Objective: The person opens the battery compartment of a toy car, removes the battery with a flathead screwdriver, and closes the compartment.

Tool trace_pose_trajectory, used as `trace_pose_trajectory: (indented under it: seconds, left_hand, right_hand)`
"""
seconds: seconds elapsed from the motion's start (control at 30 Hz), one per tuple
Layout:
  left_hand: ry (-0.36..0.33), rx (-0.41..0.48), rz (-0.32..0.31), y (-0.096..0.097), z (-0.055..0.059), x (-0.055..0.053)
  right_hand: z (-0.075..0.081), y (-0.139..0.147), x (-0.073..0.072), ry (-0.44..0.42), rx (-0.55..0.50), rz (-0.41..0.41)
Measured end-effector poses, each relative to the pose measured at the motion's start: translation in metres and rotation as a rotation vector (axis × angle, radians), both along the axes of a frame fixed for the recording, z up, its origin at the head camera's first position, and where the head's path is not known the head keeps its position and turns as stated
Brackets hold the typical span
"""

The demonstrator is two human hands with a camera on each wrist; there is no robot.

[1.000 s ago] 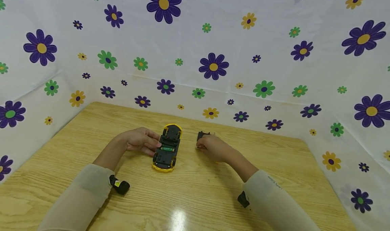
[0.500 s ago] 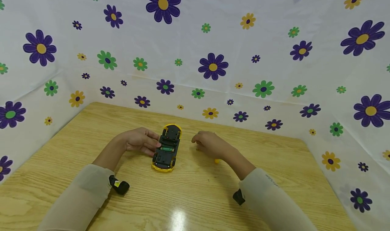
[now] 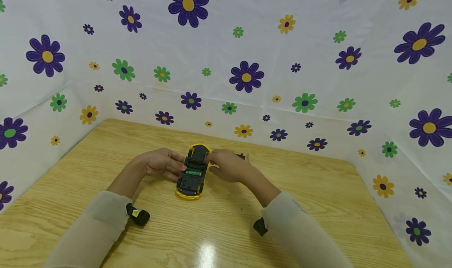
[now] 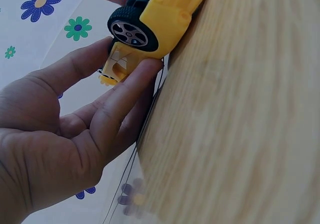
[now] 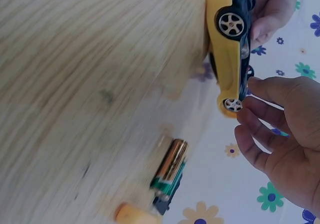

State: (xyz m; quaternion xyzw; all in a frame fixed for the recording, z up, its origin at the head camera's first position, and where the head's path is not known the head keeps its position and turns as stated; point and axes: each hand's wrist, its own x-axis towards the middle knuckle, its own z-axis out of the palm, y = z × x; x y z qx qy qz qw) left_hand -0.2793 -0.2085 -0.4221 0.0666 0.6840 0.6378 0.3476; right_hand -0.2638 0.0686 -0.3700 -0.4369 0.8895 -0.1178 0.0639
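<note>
As the head view shows, the left hand's grip [image 3: 160,164] pinches the side of the upturned toy car [image 3: 192,179] over the counter [image 3: 176,228], the right hand's grip [image 3: 226,166] at its opposite edge. Left wrist view: fingertips [image 4: 150,67] touch near a wheel [image 4: 129,32]. Right wrist view: whether that grip clamps anything cannot be told; a battery [image 5: 171,161] lies apart.

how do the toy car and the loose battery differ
The toy car is yellow and black, while the loose battery is copper and green. The toy car is larger than the loose battery. The toy car is underside up in the left grip; the loose battery rests untouched. Both are longer than wide.
</note>
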Motion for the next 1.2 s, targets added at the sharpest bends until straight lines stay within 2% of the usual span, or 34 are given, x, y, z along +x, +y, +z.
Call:
trace_pose_trajectory:
  seconds: [0.2,0.47,0.73,0.97,1.2]
  left_hand:
    - [-0.001,-0.003,0.006,0.000,0.001,0.000]
    - [-0.007,-0.010,0.014,0.000,0.003,0.001]
    - [-0.003,-0.005,0.003,-0.001,0.003,0.001]
    - [-0.005,-0.002,-0.014,0.000,0.004,0.002]
    - [-0.021,-0.004,-0.003,-0.001,0.004,0.002]
  right_hand:
    - [0.002,-0.015,0.001,-0.006,-0.017,0.034]
    - [-0.001,-0.028,0.003,-0.040,-0.021,0.032]
    - [-0.003,-0.034,0.004,-0.027,-0.020,0.040]
    - [-0.006,-0.041,0.004,-0.084,-0.016,0.037]
    - [-0.010,-0.045,0.003,-0.135,0.003,0.029]
